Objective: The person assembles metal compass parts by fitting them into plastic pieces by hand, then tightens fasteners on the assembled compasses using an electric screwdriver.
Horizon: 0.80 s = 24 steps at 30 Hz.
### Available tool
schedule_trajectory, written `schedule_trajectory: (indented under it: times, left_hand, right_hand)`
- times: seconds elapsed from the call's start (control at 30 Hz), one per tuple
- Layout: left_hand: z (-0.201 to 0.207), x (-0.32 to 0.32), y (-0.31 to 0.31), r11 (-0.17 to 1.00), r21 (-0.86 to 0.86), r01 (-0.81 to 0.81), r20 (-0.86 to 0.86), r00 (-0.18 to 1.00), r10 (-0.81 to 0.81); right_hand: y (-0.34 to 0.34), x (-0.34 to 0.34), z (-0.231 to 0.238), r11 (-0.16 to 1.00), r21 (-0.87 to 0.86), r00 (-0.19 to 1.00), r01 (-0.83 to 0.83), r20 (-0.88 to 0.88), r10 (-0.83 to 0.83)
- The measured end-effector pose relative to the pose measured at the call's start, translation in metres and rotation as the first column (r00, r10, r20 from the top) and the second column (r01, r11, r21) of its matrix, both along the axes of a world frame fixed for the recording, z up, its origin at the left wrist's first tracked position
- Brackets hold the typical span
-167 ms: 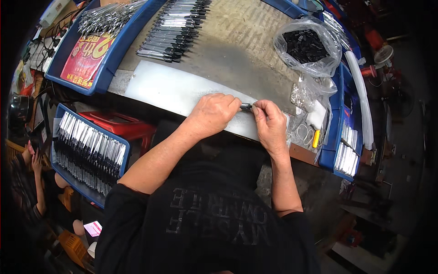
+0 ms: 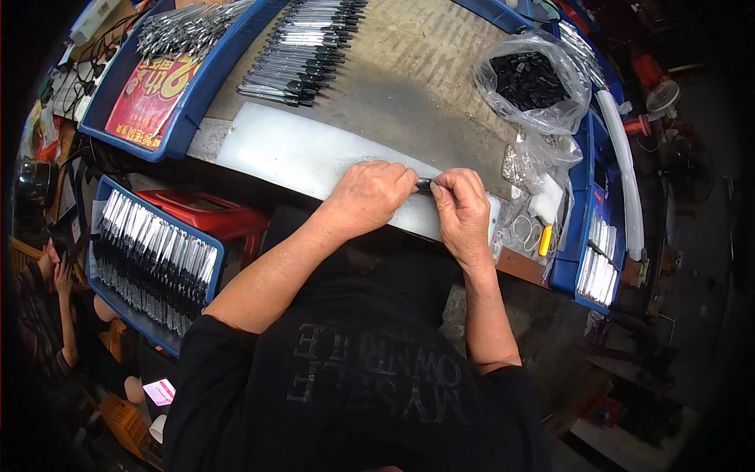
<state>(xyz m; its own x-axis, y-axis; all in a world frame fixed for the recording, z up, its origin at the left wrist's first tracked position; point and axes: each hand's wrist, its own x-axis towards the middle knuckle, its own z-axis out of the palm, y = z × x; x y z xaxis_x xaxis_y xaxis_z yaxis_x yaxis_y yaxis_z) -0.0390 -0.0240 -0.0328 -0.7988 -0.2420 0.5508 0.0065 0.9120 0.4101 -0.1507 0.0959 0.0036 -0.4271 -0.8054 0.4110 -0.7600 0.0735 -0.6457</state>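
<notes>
Over the white board (image 2: 275, 145) at the table's front edge, my two closed hands meet at a black-ended pen (image 2: 423, 183). My left hand (image 2: 371, 195) wraps round its one end, hiding most of it. On the other side, thumb and fingers of my right hand (image 2: 464, 206) pinch the tip. Only a short dark piece shows between them. Beyond the board lies a row of pens (image 2: 303, 51) with clear barrels and black ends. An open clear plastic bag (image 2: 491, 86) at the back right holds small black parts (image 2: 528, 81).
At the left are a blue tray (image 2: 177, 130) of silvery rods, a lower blue bin (image 2: 216, 267) packed with pens, and a red stool (image 2: 208, 200). At the right stand blue trays (image 2: 560, 271) and a yellow-handled tool (image 2: 545, 240). Another person's hand (image 2: 61, 271) shows far left.
My right hand has shifted very slightly left, toward my left hand, and a little less of the pen's dark end shows. Both hands keep their grip.
</notes>
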Motion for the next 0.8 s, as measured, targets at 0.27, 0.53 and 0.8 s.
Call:
schedule_trajectory:
  times: [0.27, 0.53, 0.8]
  left_hand:
    - [0.0, 0.0, 0.0, 1.0, 0.0, -0.001, -0.004, 1.0, 0.001]
    - [0.0, 0.0, 0.0, 1.0, -0.002, -0.003, 0.002, 1.0, 0.003]
    - [0.002, 0.0, 0.001, 1.0, -0.015, 0.004, 0.018, 1.0, -0.004]
  right_hand:
    - [-0.002, 0.0, -0.009, 0.999, -0.052, 0.994, -0.012, -0.107, 0.006]
    - [-0.001, -0.002, -0.012, 0.998, -0.063, 0.982, -0.013, -0.19, 0.0]
    - [0.002, -0.002, -0.011, 0.999, -0.036, 0.973, 0.005, -0.231, -0.013]
